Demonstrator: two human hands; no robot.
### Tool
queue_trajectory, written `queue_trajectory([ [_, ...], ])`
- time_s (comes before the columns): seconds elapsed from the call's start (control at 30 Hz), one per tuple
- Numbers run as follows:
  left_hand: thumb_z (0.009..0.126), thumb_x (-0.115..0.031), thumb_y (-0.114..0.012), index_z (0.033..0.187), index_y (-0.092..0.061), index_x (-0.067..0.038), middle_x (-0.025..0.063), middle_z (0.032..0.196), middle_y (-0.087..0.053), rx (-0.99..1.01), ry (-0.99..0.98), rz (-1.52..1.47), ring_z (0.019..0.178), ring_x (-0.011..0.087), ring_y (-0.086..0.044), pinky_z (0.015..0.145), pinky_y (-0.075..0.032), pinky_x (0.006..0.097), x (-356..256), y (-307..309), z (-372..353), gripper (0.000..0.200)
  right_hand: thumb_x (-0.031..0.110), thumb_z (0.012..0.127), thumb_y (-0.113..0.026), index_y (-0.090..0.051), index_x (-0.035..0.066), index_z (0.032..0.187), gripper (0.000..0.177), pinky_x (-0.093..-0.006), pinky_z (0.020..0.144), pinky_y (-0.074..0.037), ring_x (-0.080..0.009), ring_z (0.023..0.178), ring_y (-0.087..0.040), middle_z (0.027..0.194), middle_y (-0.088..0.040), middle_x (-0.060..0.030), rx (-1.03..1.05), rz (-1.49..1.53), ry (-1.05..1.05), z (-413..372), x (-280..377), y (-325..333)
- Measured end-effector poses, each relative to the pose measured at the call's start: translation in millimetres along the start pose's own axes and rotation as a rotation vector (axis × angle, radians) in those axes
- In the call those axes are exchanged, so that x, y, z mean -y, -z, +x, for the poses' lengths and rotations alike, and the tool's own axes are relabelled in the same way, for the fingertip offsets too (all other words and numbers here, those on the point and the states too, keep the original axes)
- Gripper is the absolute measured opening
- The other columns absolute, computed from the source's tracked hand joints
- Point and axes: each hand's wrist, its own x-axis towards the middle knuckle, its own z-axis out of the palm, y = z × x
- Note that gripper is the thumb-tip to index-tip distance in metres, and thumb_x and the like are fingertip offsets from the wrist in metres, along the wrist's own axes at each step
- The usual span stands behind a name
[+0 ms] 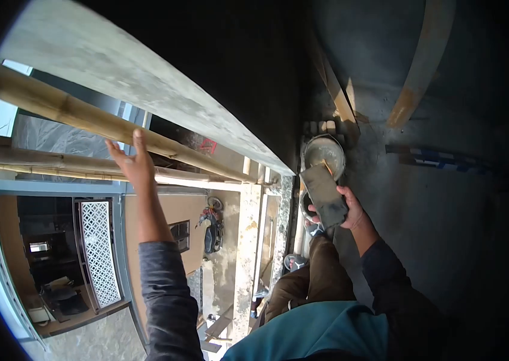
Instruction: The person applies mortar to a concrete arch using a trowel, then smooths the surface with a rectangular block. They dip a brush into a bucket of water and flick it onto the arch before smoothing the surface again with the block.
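My left hand (134, 165) reaches out at the left with its fingers spread, holding nothing. Its fingertips overlap the lower side of a thick bamboo pole (74, 112) in this view. My right hand (351, 209) grips the lower part of a flat, grey rectangular slab (325, 191) smeared with mortar. The thumb lies at the slab's right edge, and fingertips show past its left edge. Just beyond the slab, a round mortar pan (326, 149) rests on the floor, partly covered by it.
A concrete ledge (164, 90) slants along the opening, with more bamboo poles (44, 157) outside. Far below stands a parked motorcycle (211, 225). Wooden planks (336, 90) lean beyond the pan, near small blocks (326, 127). A long level-like bar (435, 159) lies at the right.
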Motion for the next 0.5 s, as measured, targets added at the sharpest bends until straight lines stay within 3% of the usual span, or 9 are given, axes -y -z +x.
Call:
queue_trajectory([
  [0.03,0.090,-0.049,-0.063,0.151,-0.014,0.000,0.0287,0.148,-0.029,-0.001,-0.005,-0.052,0.137,0.0337,-0.032,0.111,-0.028,0.0412,11.6,1.8,-31.7,0.092,0.044,0.090,-0.051,-0.040,0.007,0.141,0.064,-0.0673,0.094,-0.043,-0.0449,0.119,-0.053,0.134,-0.052,-0.0164,0.036,-0.003,-0.009,-4.1,-14.3,-33.2],
  [0.07,0.091,-0.046,-0.063,0.151,-0.015,0.001,0.0284,0.148,-0.030,0.122,0.099,-0.199,0.136,0.0359,-0.034,0.111,-0.028,0.0424,7.7,10.4,-80.1,0.090,0.042,0.091,-0.051,-0.038,0.008,0.142,0.064,-0.0670,0.094,-0.043,-0.0452,0.120,-0.052,0.136,-0.050,-0.0163,0.119,-0.022,-0.049,-7.4,-24.8,-68.1],
  [0.17,0.089,-0.072,-0.038,0.152,-0.023,-0.013,0.0210,0.146,-0.039,0.885,0.619,-0.866,0.134,0.0331,-0.038,0.107,-0.031,0.0508,36.8,18.8,-209.3,0.088,0.045,0.092,-0.050,-0.036,0.005,0.144,0.066,-0.0660,0.098,-0.040,-0.0458,0.122,-0.050,0.139,-0.047,-0.0189,0.226,0.057,-0.236,-0.8,-60.5,-137.0],
  [0.2,0.091,-0.065,-0.044,0.147,-0.032,-0.011,0.0167,0.141,-0.045,0.896,0.690,-1.094,0.130,0.0302,-0.044,0.106,-0.036,0.0476,19.8,26.0,-235.4,0.079,0.044,0.092,-0.050,-0.036,0.005,0.143,0.066,-0.0641,0.100,-0.040,-0.0463,0.122,-0.050,0.138,-0.048,-0.0214,0.289,0.075,-0.329,3.8,-65.3,-160.0],
  [0.27,0.090,-0.063,-0.048,0.143,-0.038,-0.009,0.0134,0.132,-0.055,0.622,0.894,-1.291,0.100,0.0194,-0.062,0.085,-0.053,0.0380,-14.6,36.0,-253.2,0.076,0.041,0.095,-0.047,-0.038,0.006,0.143,0.060,-0.0653,0.098,-0.040,-0.0508,0.119,-0.050,0.138,-0.049,-0.0196,0.362,0.128,-0.464,18.3,-75.1,-197.7],
  [0.3,0.089,-0.062,-0.049,0.140,-0.041,-0.007,0.0113,0.126,-0.059,0.617,0.876,-1.436,0.079,0.0130,-0.060,0.067,-0.052,0.0292,-25.9,41.7,-241.3,0.076,0.039,0.096,-0.046,-0.040,0.006,0.141,0.056,-0.0645,0.098,-0.041,-0.0508,0.118,-0.051,0.137,-0.050,-0.0201,0.445,0.109,-0.469,22.5,-78.1,-221.1],
  [0.4,0.086,-0.060,-0.054,0.129,-0.048,0.001,0.0081,0.107,-0.065,0.699,0.679,-1.680,0.056,0.0071,-0.057,0.051,-0.052,0.0208,-72.8,80.3,-191.7,0.075,0.043,0.097,-0.044,-0.047,0.007,0.133,0.051,-0.0609,0.098,-0.043,-0.0481,0.113,-0.056,0.132,-0.054,-0.0197,0.570,-0.018,-0.471,34.8,-77.5,-276.1],
  [0.47,0.083,-0.061,-0.059,0.129,-0.048,0.000,0.0126,0.110,-0.063,0.421,0.572,-1.501,0.088,0.0203,-0.064,0.083,-0.054,0.0378,-121.6,106.9,-159.6,0.077,0.055,0.097,-0.041,-0.050,0.003,0.129,0.062,-0.0591,0.095,-0.047,-0.0443,0.106,-0.061,0.127,-0.057,-0.0214,0.383,-0.449,-0.398,54.6,-65.1,-310.0],
  [0.5,0.080,-0.064,-0.061,0.127,-0.049,0.000,0.0164,0.116,-0.060,0.406,0.417,-1.492,0.113,0.0308,-0.056,0.101,-0.042,0.0477,-122.2,123.4,-134.2,0.079,0.064,0.094,-0.037,-0.050,-0.004,0.126,0.075,-0.0571,0.091,-0.050,-0.0406,0.100,-0.064,0.117,-0.061,-0.0239,0.496,-0.602,-0.494,52.0,-42.3,-329.2],
])
